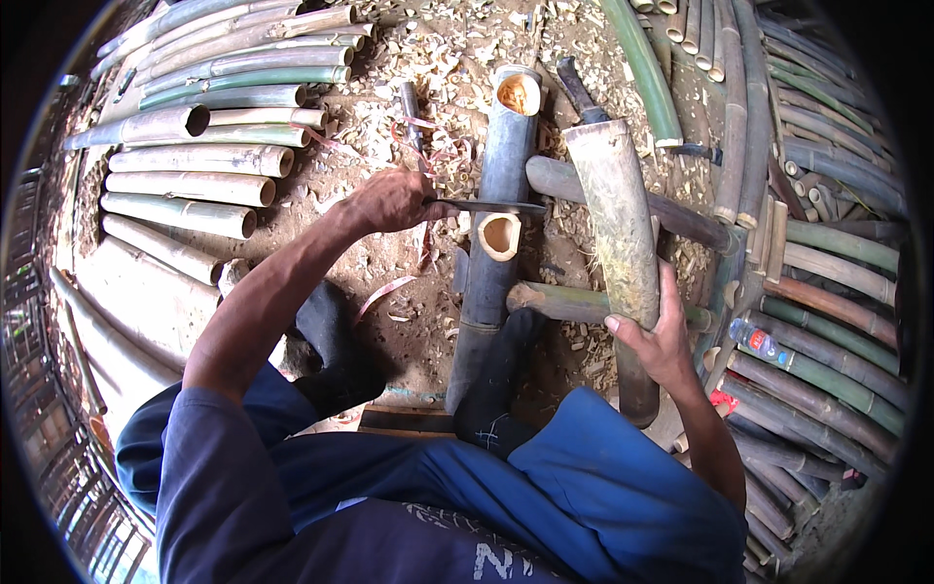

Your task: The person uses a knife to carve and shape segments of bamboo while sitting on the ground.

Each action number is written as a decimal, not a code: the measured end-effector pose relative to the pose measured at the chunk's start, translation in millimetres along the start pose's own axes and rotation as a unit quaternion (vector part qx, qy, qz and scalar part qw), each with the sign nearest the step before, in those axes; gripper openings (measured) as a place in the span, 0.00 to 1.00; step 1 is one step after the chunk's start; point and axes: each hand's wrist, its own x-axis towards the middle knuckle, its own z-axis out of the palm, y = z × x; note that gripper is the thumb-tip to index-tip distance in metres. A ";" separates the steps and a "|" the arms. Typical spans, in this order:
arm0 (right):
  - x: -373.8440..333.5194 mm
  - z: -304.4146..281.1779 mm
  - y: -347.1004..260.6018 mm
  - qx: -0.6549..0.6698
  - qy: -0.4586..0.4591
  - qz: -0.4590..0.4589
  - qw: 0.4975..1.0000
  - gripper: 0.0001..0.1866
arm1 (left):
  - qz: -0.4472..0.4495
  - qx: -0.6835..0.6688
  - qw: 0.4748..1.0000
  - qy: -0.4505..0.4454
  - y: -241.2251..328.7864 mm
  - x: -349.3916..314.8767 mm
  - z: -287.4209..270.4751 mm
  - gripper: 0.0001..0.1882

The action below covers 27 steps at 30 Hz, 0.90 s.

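Observation:
My left hand (394, 200) is closed round the end of a narrow dark blade (491, 206), seen nearly edge-on. The blade reaches right across a thick grey bamboo pole (484, 292), just above a pale oval opening (500, 237) cut in its wall. Whether the blade touches the pole I cannot tell. A second opening (518, 94), with shavings in it, shows at the pole's far end. My right hand (657, 331) grips the near end of a thick, worn, pale wooden piece (618, 214), broader than my hand, held tilted right of the pole.
A dark-handled tool (581, 92) shows behind the wooden piece's far end. Bamboo crosspieces (574, 302) lie right of the pole. Cut bamboo lengths (190, 190) line the left; more poles (827, 341) and a plastic bottle (759, 341) lie right. Shavings (448, 49) litter the ground.

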 end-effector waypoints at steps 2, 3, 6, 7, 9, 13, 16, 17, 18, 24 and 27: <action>0.8 0.2 -1.6 0.006 -0.006 0.007 1.000 0.44 | -0.007 0.003 1.000 0.002 -1.7 -2.3 1.0 0.26; 0.9 0.2 -2.6 0.003 -0.008 0.011 1.000 0.44 | -0.011 0.004 1.000 0.003 -1.2 -2.8 0.6 0.26; 1.7 4.4 -1.3 -0.020 0.000 -0.003 1.000 0.45 | -0.033 0.005 0.999 -0.018 1.8 -1.0 -0.4 0.27; 1.9 6.4 1.2 -0.031 0.005 -0.012 0.999 0.45 | -0.052 0.022 0.998 -0.024 2.9 -0.6 -1.1 0.27; 1.8 10.2 10.5 -0.095 -0.036 0.071 0.992 0.46 | -0.085 0.053 0.994 -0.036 6.0 2.3 -1.1 0.27; 22.0 -5.4 -11.3 -0.209 -0.132 0.191 0.950 0.48 | -0.136 0.038 0.988 -0.059 11.5 2.9 -2.8 0.27; 13.8 -2.3 2.2 -0.129 -0.015 0.030 0.991 0.48 | -0.108 0.042 0.992 -0.053 -0.6 0.7 1.9 0.27; 9.6 2.9 8.2 -0.099 0.032 -0.025 0.994 0.48 | -0.110 0.035 0.991 -0.060 0.2 2.9 1.0 0.27; 5.8 11.9 14.1 -0.086 0.063 -0.026 0.994 0.48 | -0.113 0.027 0.991 -0.067 0.8 4.8 -0.3 0.27; 14.6 -5.1 3.8 -0.195 -0.092 0.148 0.965 0.46 | -0.176 0.014 0.974 -0.139 18.9 13.2 -17.6 0.24; 4.8 -0.3 3.5 -0.099 -0.003 0.078 0.992 0.44 | -0.150 0.003 0.981 -0.126 18.2 13.8 -21.0 0.24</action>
